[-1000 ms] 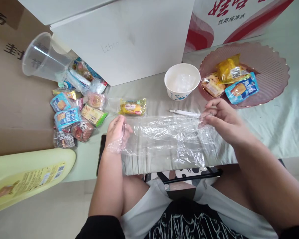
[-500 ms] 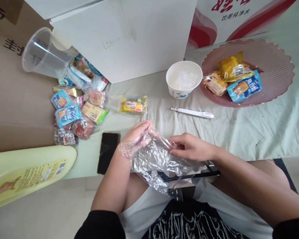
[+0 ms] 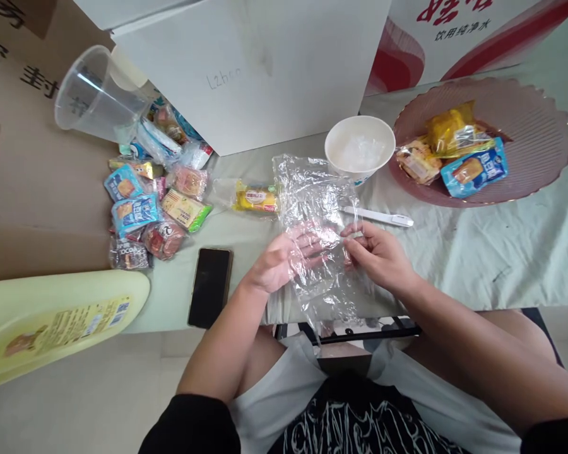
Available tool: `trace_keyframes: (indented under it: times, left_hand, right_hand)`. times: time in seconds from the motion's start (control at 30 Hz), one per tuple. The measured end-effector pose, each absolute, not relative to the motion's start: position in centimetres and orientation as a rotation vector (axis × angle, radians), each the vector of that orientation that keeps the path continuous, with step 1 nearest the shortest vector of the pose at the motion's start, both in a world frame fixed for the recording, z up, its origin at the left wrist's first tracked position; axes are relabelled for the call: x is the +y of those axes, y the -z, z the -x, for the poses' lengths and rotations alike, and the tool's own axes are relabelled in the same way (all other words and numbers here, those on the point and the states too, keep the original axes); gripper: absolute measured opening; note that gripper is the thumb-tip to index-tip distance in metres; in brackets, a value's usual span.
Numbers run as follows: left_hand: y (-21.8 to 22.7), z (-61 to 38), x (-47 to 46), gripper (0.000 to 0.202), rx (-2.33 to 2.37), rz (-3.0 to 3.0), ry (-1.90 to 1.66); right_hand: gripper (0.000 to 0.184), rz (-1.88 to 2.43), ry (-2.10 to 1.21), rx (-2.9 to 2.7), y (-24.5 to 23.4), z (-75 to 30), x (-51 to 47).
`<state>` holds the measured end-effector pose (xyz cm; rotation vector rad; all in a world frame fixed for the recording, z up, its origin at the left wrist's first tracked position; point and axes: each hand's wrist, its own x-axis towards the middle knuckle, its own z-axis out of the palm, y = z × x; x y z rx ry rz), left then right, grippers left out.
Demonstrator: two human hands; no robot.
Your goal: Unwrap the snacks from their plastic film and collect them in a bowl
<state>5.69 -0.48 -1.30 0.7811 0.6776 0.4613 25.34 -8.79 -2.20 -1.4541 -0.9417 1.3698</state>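
Observation:
A crinkled clear plastic bag is spread upright over the near half of the table. My left hand lies against it, palm up, fingers stretched out and seen through the film; whether they are inside or behind it I cannot tell. At the bag's right edge, my right hand pinches the film between thumb and fingers. Behind the bag's top right corner stands a white paper bowl with clear crumpled plastic in it. A white craft knife lies just beyond my right hand, its tip seen through the film.
Left of the bag lies a yellow wrapped snack, with a black phone nearer me. Several packaged snacks are heaped by a tipped clear cup. At right sits a pink scalloped dish holding snacks. White box behind.
The bag has gone from being wrapped round my left hand and wrist to spread out flat, raised and farther forward. My left wrist is now uncovered. My right hand has moved slightly forward.

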Motion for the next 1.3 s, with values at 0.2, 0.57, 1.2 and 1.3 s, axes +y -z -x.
trace_keyframes:
  times: [0.2,0.57,1.2,1.3]
  left_hand:
    - [2.0,-5.1,0.3,0.041,0.936,-1.034,-0.406]
    - [2.1,-4.3,0.6,0.019,0.661,-1.251,-0.656]
    - [2.9,-4.6,0.2,0.05,0.635,-1.07,-0.873]
    - [2.5,-5.2,-0.2,0.06,0.691,-0.86,-0.562]
  right_hand:
    - [0.041,1.484,-1.279,-0.926,2.2,-25.5,-8.9]
    - [0.024,1.374,-0.989,-0.98,3.1,-26.2,-9.0]
    - [0.05,1.434,-1.228,-1.033,2.6,-25.5,-8.9]
    - [0.054,1.382,-1.196,-0.97,2.4,-25.5,-8.9]
